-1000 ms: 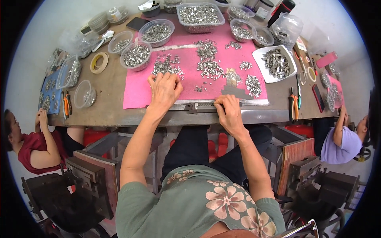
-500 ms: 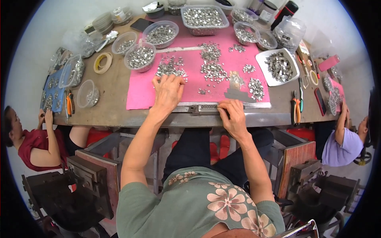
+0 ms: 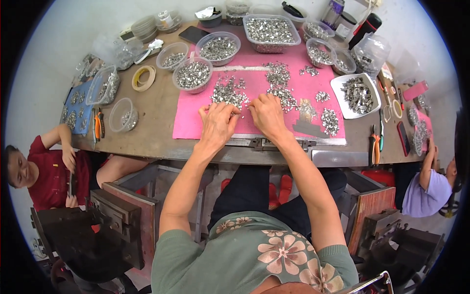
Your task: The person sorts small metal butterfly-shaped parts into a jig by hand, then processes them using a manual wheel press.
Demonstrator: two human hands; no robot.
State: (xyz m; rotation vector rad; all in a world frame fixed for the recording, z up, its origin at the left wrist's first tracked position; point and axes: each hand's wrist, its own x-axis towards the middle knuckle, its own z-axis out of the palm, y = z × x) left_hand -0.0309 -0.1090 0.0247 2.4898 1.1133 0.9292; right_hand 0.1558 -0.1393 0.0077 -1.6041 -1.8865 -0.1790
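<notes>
Both hands down on the pink rectangular mat [image 3: 293, 78], sorting small silver metal clips [image 3: 226, 93].

I see my left hand [image 3: 218, 122] and right hand [image 3: 267, 115] almost touching mid-mat on the wooden bench [image 3: 156, 127]; fingers curled, but I cannot tell either grip's hold.

Bright pink rectangular mat [image 3: 196, 117]; silver small metal pieces [image 3: 226, 93] heaped; brown wooden table [image 3: 156, 105]; white square tray [image 3: 342, 98] right; green floral-print shirt [image 3: 235, 259] near.
</notes>
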